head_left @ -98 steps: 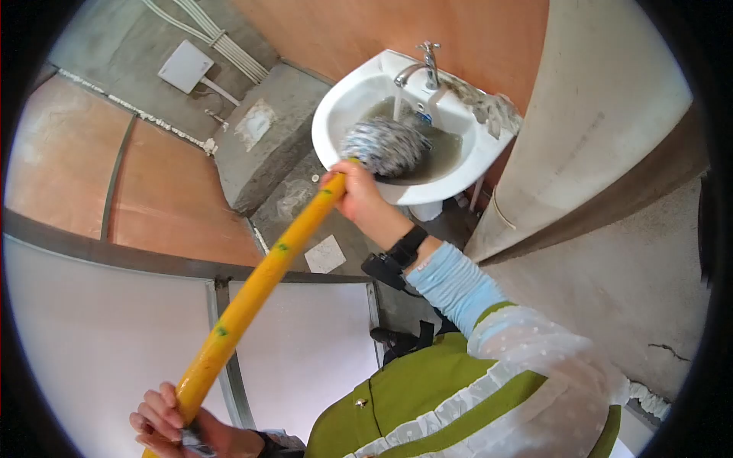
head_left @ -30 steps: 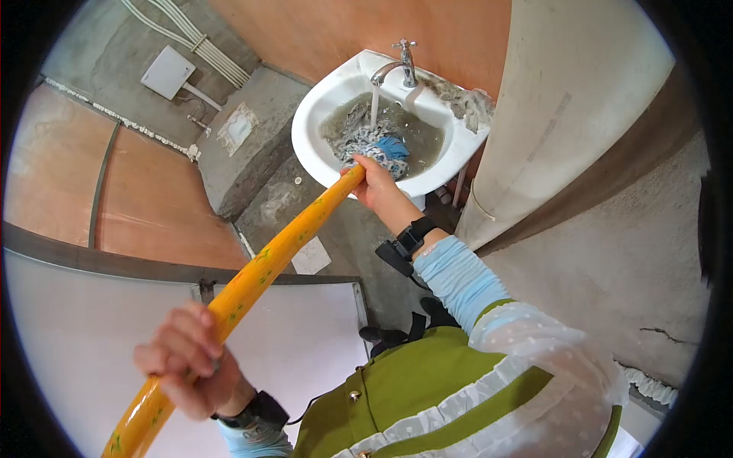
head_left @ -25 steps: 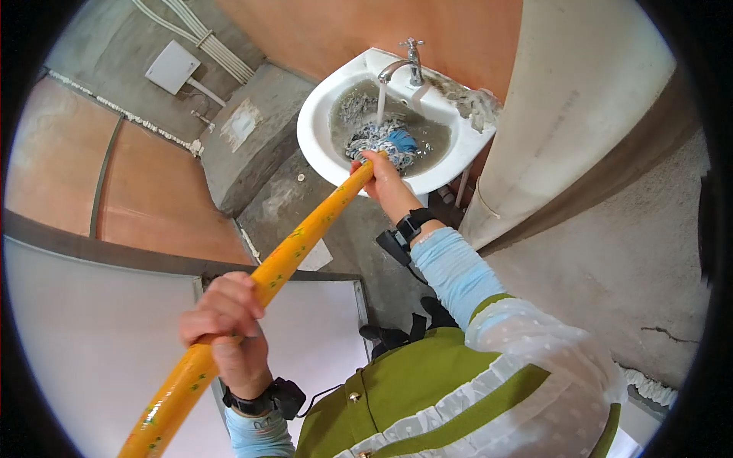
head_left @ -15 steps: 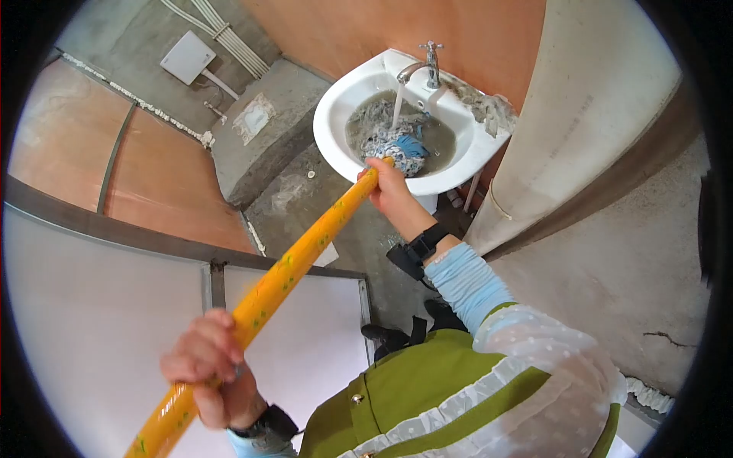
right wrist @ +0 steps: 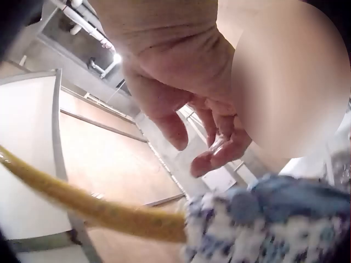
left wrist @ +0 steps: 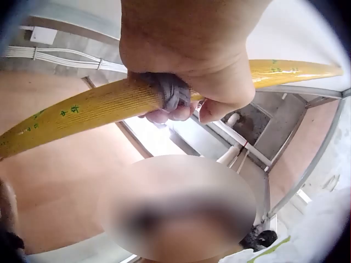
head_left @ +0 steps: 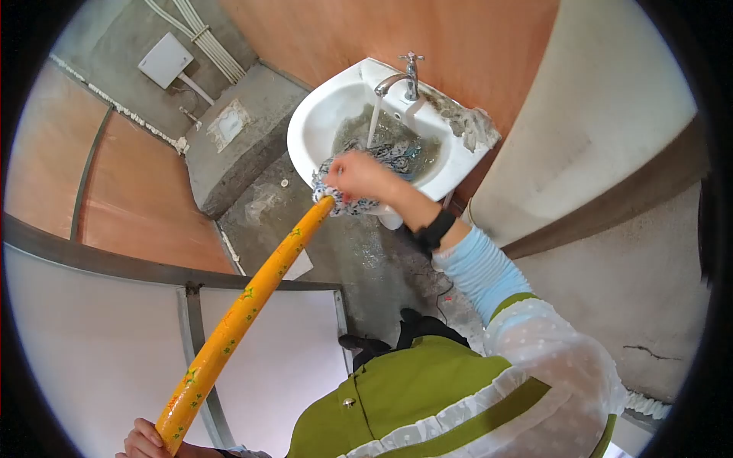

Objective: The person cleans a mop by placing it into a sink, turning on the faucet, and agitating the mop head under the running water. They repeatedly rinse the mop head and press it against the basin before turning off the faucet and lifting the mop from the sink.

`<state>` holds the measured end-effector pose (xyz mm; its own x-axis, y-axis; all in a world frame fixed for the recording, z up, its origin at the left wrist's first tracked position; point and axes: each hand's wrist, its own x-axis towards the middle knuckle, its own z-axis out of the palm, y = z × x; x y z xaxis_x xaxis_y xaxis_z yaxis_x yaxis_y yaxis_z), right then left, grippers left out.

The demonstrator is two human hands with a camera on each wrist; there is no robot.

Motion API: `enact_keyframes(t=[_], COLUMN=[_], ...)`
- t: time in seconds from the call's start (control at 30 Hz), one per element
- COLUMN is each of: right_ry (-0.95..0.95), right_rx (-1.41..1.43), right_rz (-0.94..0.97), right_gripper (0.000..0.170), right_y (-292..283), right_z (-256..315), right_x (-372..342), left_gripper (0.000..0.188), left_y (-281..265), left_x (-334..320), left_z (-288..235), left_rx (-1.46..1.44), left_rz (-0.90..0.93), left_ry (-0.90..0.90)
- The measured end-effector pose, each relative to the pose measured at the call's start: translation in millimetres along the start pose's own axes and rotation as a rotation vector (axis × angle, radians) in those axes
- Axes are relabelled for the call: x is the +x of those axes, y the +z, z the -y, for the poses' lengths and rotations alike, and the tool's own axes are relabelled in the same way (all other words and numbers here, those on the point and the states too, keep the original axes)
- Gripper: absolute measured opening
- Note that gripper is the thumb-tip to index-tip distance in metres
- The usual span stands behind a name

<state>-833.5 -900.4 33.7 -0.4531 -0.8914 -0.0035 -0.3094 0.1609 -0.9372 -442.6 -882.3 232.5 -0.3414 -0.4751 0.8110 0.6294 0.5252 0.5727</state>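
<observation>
A mop with a yellow patterned handle point(head_left: 248, 309) slants from the lower left of the head view up to the sink. Its grey-and-white cloth-strip head point(head_left: 322, 192) hangs over the front rim of the white sink point(head_left: 305, 126), some strips trailing in murky water. My left hand point(head_left: 145, 441) grips the handle near its lower end; the left wrist view shows fingers wrapped round the handle beside a grey band point(left wrist: 171, 90). My right hand point(head_left: 359, 177) is over the mop head, off the handle. In the right wrist view its fingers bend loosely, apart from the strips point(right wrist: 263, 224).
Water runs from the chrome tap point(head_left: 393, 82) into the sink. A thick pale pipe point(head_left: 588, 114) stands right of it. A concrete ledge point(head_left: 252, 137) is at the left, and white panels point(head_left: 99, 336) lie under the handle. The floor point(head_left: 366, 259) looks wet.
The mop head has come from the basin onto the front rim. My right hand has let go of the handle and moved over the head; my left hand has gone down and left, still gripping.
</observation>
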Motion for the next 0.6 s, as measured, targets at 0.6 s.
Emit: enact_keyframes(t=[0.6], right_ry=[0.385], right_rx=[-1.062], right_rz=[-0.518], right_gripper=[0.051], right_y=[-180], right_z=[-70], right_x=[160], left_gripper=[0.017], left_y=[-13], left_x=[-8], left_z=[2], left_rx=[-0.201], left_rz=[0.038], left_ry=[0.064])
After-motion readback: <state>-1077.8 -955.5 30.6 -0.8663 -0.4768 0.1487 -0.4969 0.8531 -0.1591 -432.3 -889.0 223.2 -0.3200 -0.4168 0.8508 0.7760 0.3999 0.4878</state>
